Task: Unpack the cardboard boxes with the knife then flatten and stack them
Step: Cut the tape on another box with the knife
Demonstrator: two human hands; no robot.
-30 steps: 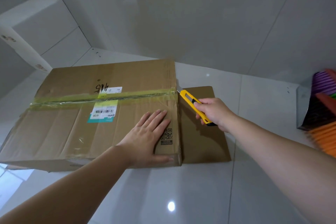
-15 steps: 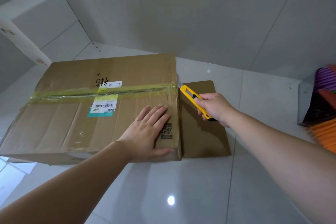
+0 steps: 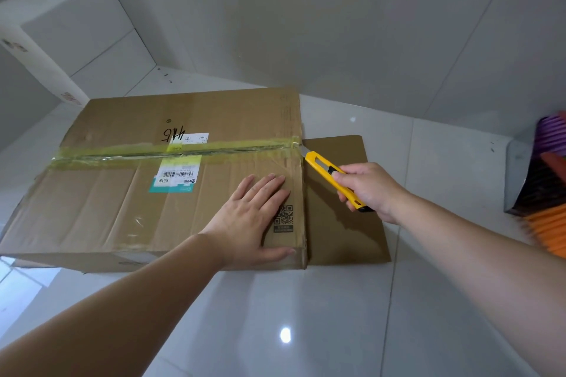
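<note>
head | right hand (image 3: 372, 190) grips knife (image 3: 324, 170) | blade at box (image 3: 128, 193) tape

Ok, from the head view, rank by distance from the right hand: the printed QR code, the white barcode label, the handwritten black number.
Measured from the right hand:
1. Printed QR code, near right end of the brown cardboard box.
2. White barcode label, mid-top, below the yellow tape.
3. Handwritten black number, beyond the tape.

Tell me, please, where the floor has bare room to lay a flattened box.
Bare tile floor lies in front of the taped box, and between the flat cardboard sheet and the coloured brooms. Around the box it is crowded.
</note>
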